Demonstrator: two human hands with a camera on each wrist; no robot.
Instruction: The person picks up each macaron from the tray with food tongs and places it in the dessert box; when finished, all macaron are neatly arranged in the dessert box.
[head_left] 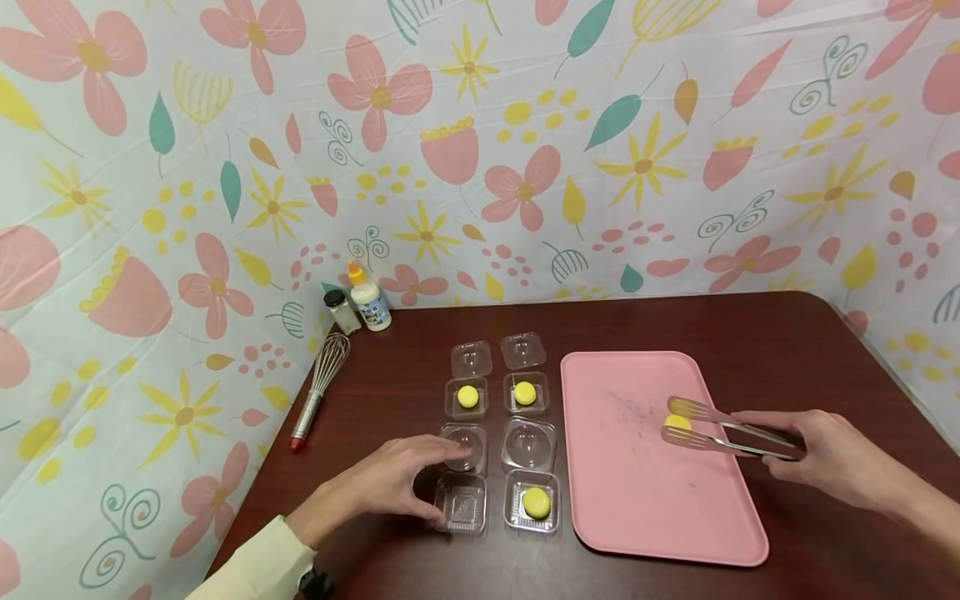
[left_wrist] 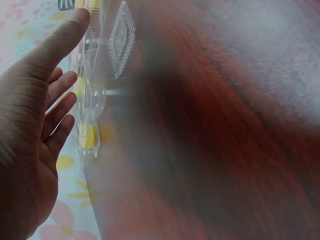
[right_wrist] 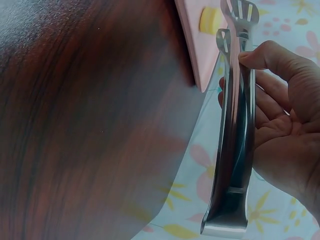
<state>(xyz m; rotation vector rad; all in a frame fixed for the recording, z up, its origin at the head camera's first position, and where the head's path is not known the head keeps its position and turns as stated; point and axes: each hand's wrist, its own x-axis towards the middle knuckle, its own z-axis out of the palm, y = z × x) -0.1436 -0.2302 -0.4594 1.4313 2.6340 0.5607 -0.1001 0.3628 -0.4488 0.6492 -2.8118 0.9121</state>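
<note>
My right hand grips a pair of metal tongs, thumb on one arm and fingers on the other. The slotted tips straddle a yellow macaron on the pink tray. Over at the left, my left hand has its fingers and thumb spread beside a small clear plastic box with nothing in it. Its fingertips overlap the box's raised lid, and the thumb tip is at the near left corner. To the right, another lidded box holds a yellow macaron.
Two boxes farther back, lids open, each hold a yellow macaron. A whisk lies along the table's left edge. Behind it stand a black-capped jar and a white bottle with an orange tip. A flowered cloth hangs behind the table.
</note>
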